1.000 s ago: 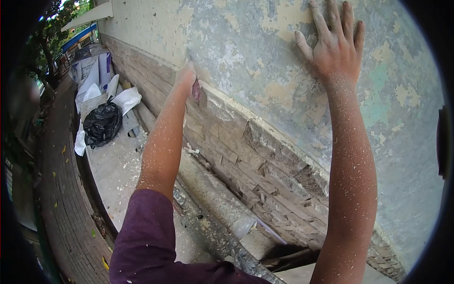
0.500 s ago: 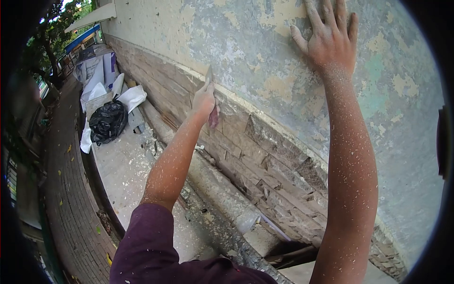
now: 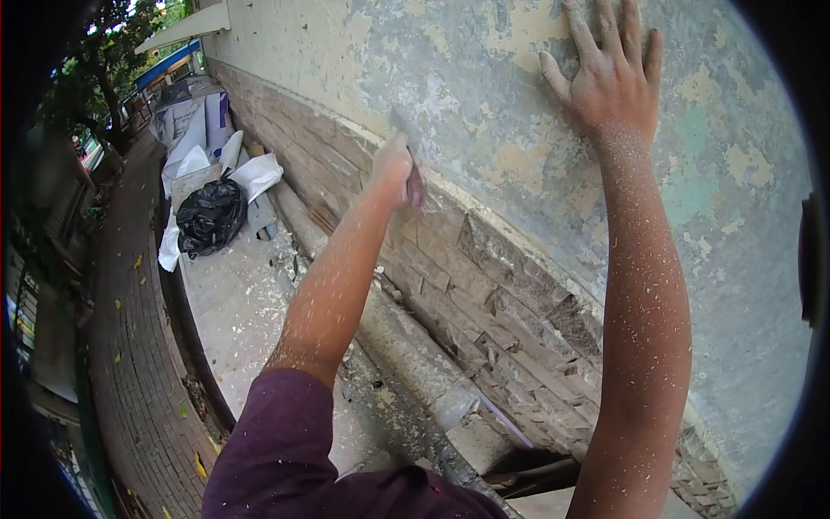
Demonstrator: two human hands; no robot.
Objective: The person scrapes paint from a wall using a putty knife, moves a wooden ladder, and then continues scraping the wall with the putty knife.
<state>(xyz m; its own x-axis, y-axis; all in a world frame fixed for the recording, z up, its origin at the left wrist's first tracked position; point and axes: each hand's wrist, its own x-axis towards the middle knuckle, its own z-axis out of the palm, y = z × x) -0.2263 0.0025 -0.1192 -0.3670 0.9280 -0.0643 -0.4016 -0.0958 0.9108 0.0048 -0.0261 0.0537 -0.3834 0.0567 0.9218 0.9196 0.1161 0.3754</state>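
Note:
My left hand (image 3: 393, 169) is closed around a scraper (image 3: 416, 189), whose reddish handle end sticks out below the fist. Its blade is smeared by motion against the lower edge of the painted wall (image 3: 510, 112), just above the stone cladding. High on that wall my right hand (image 3: 612, 82) lies flat with fingers spread, holding nothing. Pale flakes and dust speckle both forearms. Around the hands the paint is patchy, with cream, grey and greenish areas.
Rough stone cladding (image 3: 484, 277) runs below the paint, with a pipe (image 3: 415, 346) along its foot. A black plastic bag (image 3: 210, 218) and white sacks (image 3: 258, 176) lie on the flake-strewn ledge (image 3: 229, 316). Left of it runs a brick path (image 3: 130, 346).
My left hand with the scraper has shifted slightly right in view, and the blade has become blurred. The whole scene has drifted a little right; my right hand stays flat on the wall.

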